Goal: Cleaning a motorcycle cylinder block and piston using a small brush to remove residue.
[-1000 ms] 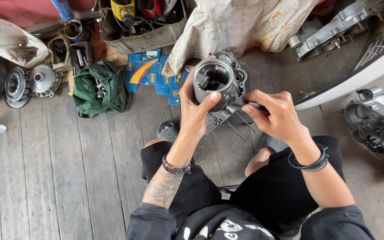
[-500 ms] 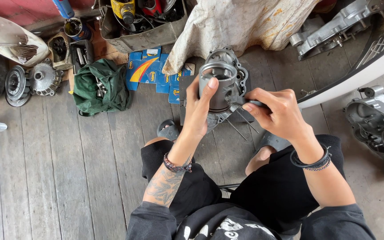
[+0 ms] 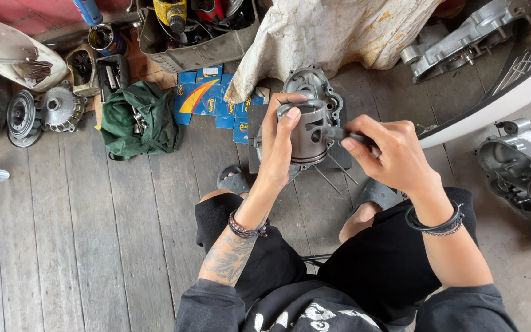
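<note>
Cylinder barrel [image 3: 310,132], grey metal and ribbed, is held up over the person's knees, above an engine casing [image 3: 314,86] on the plank floor [image 3: 62,215]. The left hand [image 3: 279,144] is clamped around its near wall, thumb hooked over the rim. The right hand [image 3: 391,154] pinches a dark tool [image 3: 354,136] shut against the barrel's side port. It looks like a fitting or cleaning step on that port, which calls for a steady grip and careful alignment.

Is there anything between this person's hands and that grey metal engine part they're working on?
Nothing visible. The left hand grips the grey metal cylinder directly, fingers curled over its top rim. The right hand presses a small dark tool against the cylinder's side, so only that tool lies between it and the part.
</note>
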